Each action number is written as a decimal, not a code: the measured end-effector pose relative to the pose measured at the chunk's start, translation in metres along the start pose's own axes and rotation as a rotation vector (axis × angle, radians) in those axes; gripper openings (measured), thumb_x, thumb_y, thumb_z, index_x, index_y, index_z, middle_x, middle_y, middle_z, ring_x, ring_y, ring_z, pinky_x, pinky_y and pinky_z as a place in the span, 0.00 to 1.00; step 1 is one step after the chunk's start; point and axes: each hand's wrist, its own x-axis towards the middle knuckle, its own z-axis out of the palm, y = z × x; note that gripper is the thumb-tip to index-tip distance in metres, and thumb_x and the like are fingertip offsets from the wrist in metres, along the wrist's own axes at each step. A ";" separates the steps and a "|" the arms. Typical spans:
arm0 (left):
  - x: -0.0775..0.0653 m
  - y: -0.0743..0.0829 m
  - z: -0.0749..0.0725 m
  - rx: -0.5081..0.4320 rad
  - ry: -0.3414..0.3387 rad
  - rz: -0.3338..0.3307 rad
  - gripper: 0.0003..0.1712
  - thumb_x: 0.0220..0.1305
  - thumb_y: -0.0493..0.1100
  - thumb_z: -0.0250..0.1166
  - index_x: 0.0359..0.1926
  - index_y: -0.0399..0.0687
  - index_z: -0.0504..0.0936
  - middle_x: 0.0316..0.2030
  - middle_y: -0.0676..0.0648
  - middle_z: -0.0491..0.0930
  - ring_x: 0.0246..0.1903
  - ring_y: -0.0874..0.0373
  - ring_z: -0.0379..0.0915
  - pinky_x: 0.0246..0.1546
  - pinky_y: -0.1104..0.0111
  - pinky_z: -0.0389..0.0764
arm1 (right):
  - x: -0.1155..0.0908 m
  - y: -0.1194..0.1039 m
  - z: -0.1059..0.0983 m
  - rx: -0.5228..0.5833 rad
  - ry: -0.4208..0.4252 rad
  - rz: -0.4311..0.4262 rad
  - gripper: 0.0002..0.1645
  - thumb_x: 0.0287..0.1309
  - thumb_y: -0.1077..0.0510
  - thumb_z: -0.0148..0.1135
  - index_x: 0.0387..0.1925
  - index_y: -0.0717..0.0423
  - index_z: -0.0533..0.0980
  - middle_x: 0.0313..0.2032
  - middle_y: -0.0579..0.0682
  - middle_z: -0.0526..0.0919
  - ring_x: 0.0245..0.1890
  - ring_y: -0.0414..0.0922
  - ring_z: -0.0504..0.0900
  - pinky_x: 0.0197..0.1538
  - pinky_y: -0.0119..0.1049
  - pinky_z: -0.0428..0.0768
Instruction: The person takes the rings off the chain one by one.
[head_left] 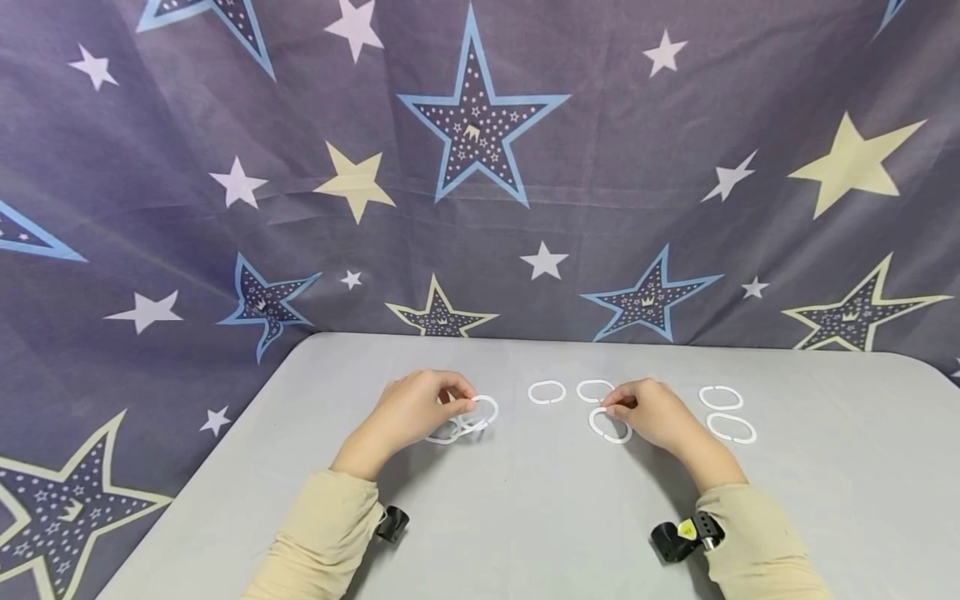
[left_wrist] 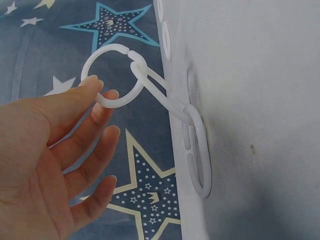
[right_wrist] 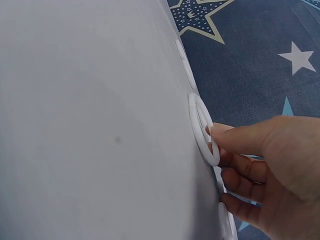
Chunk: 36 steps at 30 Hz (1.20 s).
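Note:
My left hand [head_left: 412, 414] pinches a white plastic ring link [left_wrist: 112, 47] between thumb and index finger, its other fingers loosely bent. From that ring hangs a second white link [left_wrist: 162, 96], hooked into a third link [left_wrist: 203, 150] that stands against the grey table, making a short chain. To the right, my right hand [head_left: 660, 414] pinches a single white oval link [right_wrist: 196, 125] by its edge, tilted close to the tabletop. Just behind the right fingers lies another loose link [head_left: 595, 382], partly covered by the hand.
A loose link [head_left: 547, 382] lies between the hands on the grey table [head_left: 510, 517]. Two more, an upper link [head_left: 720, 387] and a lower link [head_left: 731, 440], lie right of the right hand. A star-patterned cloth [head_left: 480, 233] hangs behind the table.

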 end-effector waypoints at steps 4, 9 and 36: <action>0.000 0.000 0.000 0.005 -0.001 -0.001 0.04 0.60 0.53 0.71 0.36 0.64 0.86 0.28 0.66 0.79 0.31 0.67 0.72 0.36 0.62 0.71 | 0.000 0.000 0.000 0.000 0.003 -0.001 0.04 0.60 0.64 0.65 0.34 0.58 0.85 0.33 0.50 0.86 0.36 0.44 0.80 0.45 0.45 0.77; 0.000 -0.001 0.000 0.000 0.002 -0.001 0.04 0.60 0.53 0.71 0.36 0.64 0.86 0.29 0.66 0.80 0.31 0.68 0.72 0.36 0.62 0.71 | 0.000 0.000 0.000 0.000 0.013 -0.012 0.04 0.59 0.63 0.67 0.34 0.58 0.85 0.32 0.49 0.86 0.34 0.43 0.80 0.44 0.44 0.77; -0.001 -0.001 0.001 0.008 -0.002 -0.006 0.05 0.60 0.54 0.71 0.36 0.64 0.86 0.28 0.65 0.79 0.30 0.67 0.72 0.35 0.61 0.71 | 0.000 0.000 -0.001 0.000 -0.008 -0.034 0.02 0.56 0.64 0.69 0.33 0.58 0.86 0.30 0.46 0.86 0.33 0.41 0.79 0.42 0.42 0.77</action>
